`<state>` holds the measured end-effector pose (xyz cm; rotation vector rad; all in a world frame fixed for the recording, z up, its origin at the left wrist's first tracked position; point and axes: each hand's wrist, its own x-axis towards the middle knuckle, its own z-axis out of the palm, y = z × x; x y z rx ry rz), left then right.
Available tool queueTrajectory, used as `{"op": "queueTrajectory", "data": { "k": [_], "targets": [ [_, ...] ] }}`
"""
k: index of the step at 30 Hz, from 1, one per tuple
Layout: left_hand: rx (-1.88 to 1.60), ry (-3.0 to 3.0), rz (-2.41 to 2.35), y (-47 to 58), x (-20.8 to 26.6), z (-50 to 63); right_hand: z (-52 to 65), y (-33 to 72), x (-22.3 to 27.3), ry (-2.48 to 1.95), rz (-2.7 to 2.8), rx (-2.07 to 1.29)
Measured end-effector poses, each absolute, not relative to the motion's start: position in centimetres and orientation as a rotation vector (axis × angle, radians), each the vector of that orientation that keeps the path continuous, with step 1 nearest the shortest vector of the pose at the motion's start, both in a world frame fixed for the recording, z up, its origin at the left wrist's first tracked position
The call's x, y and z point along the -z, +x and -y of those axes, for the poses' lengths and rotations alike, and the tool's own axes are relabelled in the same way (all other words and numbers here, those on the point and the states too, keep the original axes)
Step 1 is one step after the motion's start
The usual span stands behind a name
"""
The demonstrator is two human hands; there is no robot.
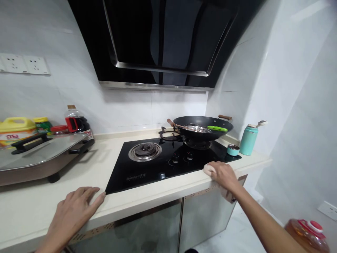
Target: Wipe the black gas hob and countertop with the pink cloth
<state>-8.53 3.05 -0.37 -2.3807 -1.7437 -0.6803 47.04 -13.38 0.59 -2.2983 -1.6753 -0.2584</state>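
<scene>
A pale cloth (210, 170) lies at the hob's (158, 165) front right corner, mostly hidden under the right hand (223, 174), whose fingers close over it. The left hand (75, 207) rests flat and open on the counter (31, 207) edge, holding nothing. Behind, a wok (202, 127) sits on the right burner.

White tiled walls (289, 70) meet in a corner behind a pale tabletop (31, 207). A black hood (163, 38) hangs overhead. Sockets (25, 64) sit on the left wall. Glossy cabinet doors (158, 228) stand below, above a light floor (237, 235).
</scene>
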Motion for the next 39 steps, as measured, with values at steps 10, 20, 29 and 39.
{"op": "queueTrajectory", "data": {
  "k": [10, 20, 29, 39],
  "targets": [
    [0.686, -2.372, 1.705, -7.7, -0.6, -1.5, 10.7, 49.4, -2.8, -2.083, 1.351, 0.037],
    [0.893, -2.294, 1.754, -8.0, -0.6, -1.3, 4.7, 52.0, 1.0, -2.283, 1.403, 0.118],
    [0.914, -2.243, 1.832, -7.5, -1.0, -0.9, 5.8, 50.5, 0.5, -2.312, 1.662, 0.302],
    [0.849, -2.269, 1.792, -6.7, -1.6, 0.2, 7.6, 41.9, 0.8, -2.050, 1.807, 0.231]
  ]
}}
